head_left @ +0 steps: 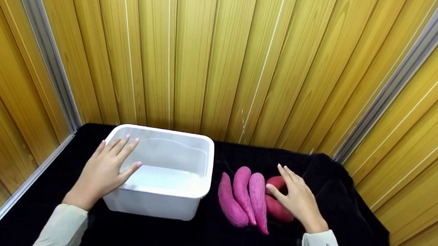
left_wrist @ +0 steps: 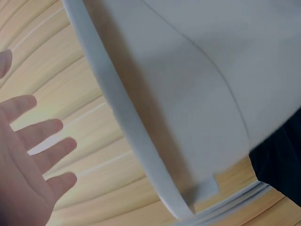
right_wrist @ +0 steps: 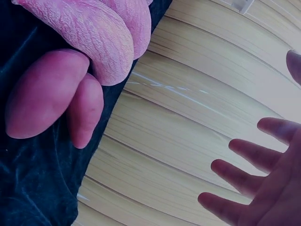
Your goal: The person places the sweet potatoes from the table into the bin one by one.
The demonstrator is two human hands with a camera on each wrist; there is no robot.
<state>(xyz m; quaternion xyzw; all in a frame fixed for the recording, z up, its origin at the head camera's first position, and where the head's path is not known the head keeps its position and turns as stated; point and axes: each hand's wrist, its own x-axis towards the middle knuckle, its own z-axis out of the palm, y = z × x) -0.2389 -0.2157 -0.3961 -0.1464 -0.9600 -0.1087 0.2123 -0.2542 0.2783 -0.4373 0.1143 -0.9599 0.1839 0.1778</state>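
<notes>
In the head view, a white plastic tub (head_left: 154, 204) stands left of centre with its open top up. My left hand (head_left: 103, 174) hovers over its left side, fingers spread and holding nothing; the left wrist view shows these spread fingers (left_wrist: 47, 132) apart from the tub's rim (left_wrist: 124, 110). Three long pink sweet potatoes (head_left: 258, 198) lie side by side to the right of the tub. Beside them are two smooth, redder sweet potatoes (head_left: 279, 210), partly hidden by my right hand (head_left: 301, 200). That hand is above them with straight fingers, nothing in its grasp.
A black cloth (head_left: 229, 245) covers the table under everything. Yellow wood-patterned panels (head_left: 192, 58) rise behind and at both sides, with grey metal strips (head_left: 394, 80) at the corners.
</notes>
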